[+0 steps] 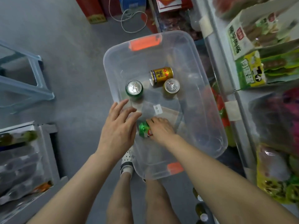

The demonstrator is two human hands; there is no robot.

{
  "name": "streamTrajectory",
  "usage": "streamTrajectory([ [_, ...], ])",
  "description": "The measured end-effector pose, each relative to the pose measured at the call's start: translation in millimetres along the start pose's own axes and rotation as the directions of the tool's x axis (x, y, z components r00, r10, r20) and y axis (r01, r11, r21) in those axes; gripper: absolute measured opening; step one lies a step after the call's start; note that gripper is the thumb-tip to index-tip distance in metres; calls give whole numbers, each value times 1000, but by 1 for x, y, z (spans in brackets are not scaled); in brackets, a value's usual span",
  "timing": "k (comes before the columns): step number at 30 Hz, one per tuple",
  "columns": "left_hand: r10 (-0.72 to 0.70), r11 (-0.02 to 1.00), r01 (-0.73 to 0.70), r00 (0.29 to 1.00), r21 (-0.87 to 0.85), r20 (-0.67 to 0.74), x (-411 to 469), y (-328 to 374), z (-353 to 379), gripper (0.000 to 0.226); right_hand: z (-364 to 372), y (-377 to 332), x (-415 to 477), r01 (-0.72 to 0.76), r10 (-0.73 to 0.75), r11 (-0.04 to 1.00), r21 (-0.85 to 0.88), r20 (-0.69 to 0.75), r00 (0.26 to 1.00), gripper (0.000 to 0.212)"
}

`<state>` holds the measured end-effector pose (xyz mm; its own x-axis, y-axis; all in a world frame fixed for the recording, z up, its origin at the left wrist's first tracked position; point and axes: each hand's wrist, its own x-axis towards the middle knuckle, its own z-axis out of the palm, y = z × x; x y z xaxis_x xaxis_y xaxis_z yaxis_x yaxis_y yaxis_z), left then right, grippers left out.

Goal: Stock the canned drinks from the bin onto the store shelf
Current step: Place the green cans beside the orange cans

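The clear bin (113,65) is sitting on the floor beside the shelf (226,78), keeping cans reachable. The right hand (161,129) is gripping a lying green can (143,129); the left hand (118,126) is hovering released.

Premises: a small retail shop, viewed down a narrow aisle with a grey floor (77,62). Landmark: a clear plastic bin (208,110) set on the floor mid-aisle. Right of the bin, tiered shelving (221,65) carries bagged snack packets (249,68) with printed labels and blank tags on the shelf edges. Left of the bin, a lower rack (48,152) holds packaged goods. Beyond the bin, red cartons (92,8) stand stacked on the floor.
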<state>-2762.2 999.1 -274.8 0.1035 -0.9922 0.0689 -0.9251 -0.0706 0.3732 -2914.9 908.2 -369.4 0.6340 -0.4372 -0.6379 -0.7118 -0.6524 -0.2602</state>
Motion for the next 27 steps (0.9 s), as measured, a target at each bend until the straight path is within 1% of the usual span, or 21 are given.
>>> streamTrajectory([
  [3,3,1000,-3,1000,20,19,0,-3,0,28,-1,3,3,-46,45,998,46,18,999,64],
  [5,-8,998,4,998,67,62,2,-2,-5,29,-8,10,-6,-135,139,974,183,-7,990,65],
  [7,-48,991,31,991,131,128,9,3,-12,35,-19,19,-21,-210,255,899,384,-68,965,67],
  [9,-96,982,63,979,180,182,26,10,-14,47,-35,29,-39,-238,358,796,556,-116,926,72],
  [11,-124,979,81,964,185,234,53,20,-12,55,-51,37,-54,-243,436,700,672,-132,890,74],
  [13,-189,972,128,925,198,329,84,23,-3,59,-64,43,-65,-214,478,609,764,-138,868,72],
  [15,-307,944,217,850,247,429,113,18,12,60,-75,46,-71,-174,494,533,828,-138,858,69],
  [17,-410,908,293,768,300,491,131,8,29,57,-81,47,-72,-139,507,455,880,-127,852,65],
  [19,-470,869,279,722,408,508,142,1,42,54,-82,49,-71,-114,513,364,924,-97,853,63],
  [22,-511,810,211,712,547,482,151,-7,47,54,-80,50,-69,-74,494,241,968,-56,868,60],
  [25,-496,811,163,701,562,513,153,-17,51,52,-77,50,-71,-56,484,179,982,-38,874,62],
  [27,-474,835,168,703,523,531,152,-20,53,52,-78,49,-76,-41,496,106,993,-17,868,62],
])
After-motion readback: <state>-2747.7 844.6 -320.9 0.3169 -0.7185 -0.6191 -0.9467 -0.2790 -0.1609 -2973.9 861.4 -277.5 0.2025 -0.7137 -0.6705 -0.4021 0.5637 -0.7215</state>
